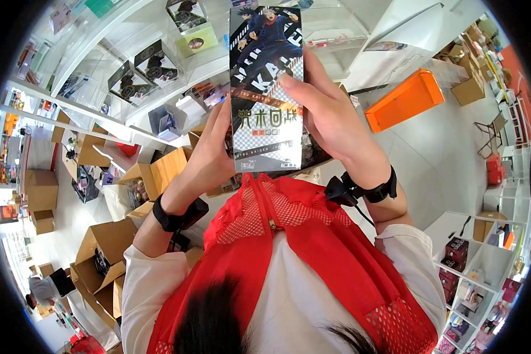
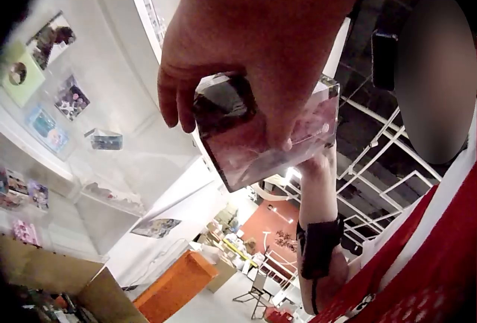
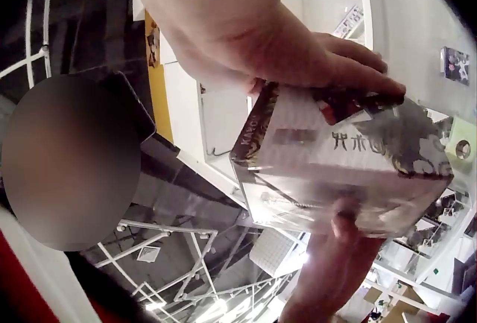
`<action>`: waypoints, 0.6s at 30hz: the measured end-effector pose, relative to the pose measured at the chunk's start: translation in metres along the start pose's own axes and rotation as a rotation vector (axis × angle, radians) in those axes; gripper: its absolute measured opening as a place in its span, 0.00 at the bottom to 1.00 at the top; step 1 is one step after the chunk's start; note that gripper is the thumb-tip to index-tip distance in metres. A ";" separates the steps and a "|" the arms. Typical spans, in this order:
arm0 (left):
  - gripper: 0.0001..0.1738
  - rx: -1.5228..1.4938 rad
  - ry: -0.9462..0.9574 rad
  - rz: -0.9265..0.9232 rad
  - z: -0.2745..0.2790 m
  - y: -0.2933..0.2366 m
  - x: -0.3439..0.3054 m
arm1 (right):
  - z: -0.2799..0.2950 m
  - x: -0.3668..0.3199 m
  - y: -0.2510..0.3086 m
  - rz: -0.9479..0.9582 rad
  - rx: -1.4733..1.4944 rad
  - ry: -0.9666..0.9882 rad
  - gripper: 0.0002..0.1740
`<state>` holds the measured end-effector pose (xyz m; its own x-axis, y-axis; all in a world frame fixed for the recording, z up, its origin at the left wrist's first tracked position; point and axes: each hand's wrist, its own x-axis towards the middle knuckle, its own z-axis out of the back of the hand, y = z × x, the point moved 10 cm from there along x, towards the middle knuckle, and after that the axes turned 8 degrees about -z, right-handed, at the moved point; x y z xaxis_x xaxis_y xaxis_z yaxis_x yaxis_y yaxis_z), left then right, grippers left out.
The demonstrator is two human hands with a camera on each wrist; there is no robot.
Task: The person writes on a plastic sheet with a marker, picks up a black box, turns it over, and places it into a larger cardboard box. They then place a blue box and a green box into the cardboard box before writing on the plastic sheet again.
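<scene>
A tall boxed figure (image 1: 267, 100) with a printed anime picture and glossy wrap is held upright in front of the chest in the head view. My right hand (image 1: 339, 118) grips its right side, the thumb lying over the printed front. From the left, my left hand (image 1: 213, 150) holds the lower side, its fingers partly behind the box. The left wrist view shows that hand (image 2: 238, 47) with fingers and thumb spread across the box (image 2: 257, 144). In the right wrist view, the right hand (image 3: 298, 62) grips one side of the box (image 3: 335, 148).
A glass display shelf (image 1: 124, 35) with small boxes (image 1: 156, 62) stands ahead on the left. Opened cardboard cartons (image 1: 103, 253) sit on the floor at left. An orange panel (image 1: 404, 100) lies at right, above a white cubby shelf (image 1: 484, 265).
</scene>
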<state>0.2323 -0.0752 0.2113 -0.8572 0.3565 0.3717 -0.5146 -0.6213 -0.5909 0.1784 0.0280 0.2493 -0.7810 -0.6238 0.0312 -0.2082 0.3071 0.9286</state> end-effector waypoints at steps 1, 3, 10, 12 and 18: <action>0.53 -0.078 -0.010 0.039 -0.001 0.005 -0.001 | 0.000 -0.001 0.002 0.009 -0.030 0.009 0.38; 0.51 -0.235 -0.031 0.114 -0.005 0.014 -0.003 | -0.001 -0.002 0.007 0.029 -0.092 0.026 0.38; 0.54 -0.148 0.028 0.074 -0.006 0.013 0.000 | 0.005 -0.009 0.016 0.058 -0.201 0.077 0.42; 0.55 -0.156 0.025 0.022 -0.005 0.005 0.006 | 0.009 -0.012 0.019 0.082 -0.287 0.067 0.43; 0.54 -0.056 0.027 -0.025 -0.007 0.007 0.008 | 0.014 -0.016 0.018 0.051 -0.284 0.075 0.49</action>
<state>0.2215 -0.0721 0.2048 -0.8437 0.3907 0.3681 -0.5358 -0.5719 -0.6211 0.1790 0.0533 0.2604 -0.7384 -0.6673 0.0975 0.0113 0.1324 0.9911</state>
